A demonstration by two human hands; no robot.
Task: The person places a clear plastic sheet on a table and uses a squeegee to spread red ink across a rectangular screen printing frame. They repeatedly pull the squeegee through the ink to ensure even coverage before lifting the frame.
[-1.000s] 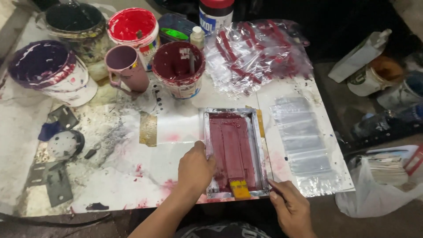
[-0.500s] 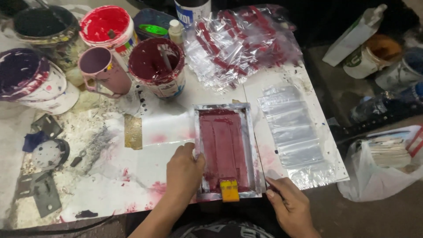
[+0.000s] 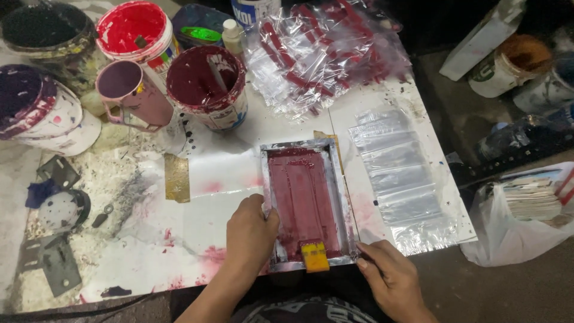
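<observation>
Head view: screen frame lengthwise, away

Open white tabletop left of the metal-framed screen, broken only by a strip of tan tape. Blocked at the back by the dark red paint bucket, pink mug and heaped plastic bags. Narrow gap right of the frame, then a row of clear bags. Left edge cluttered with metal brackets, possibly loose.
</observation>
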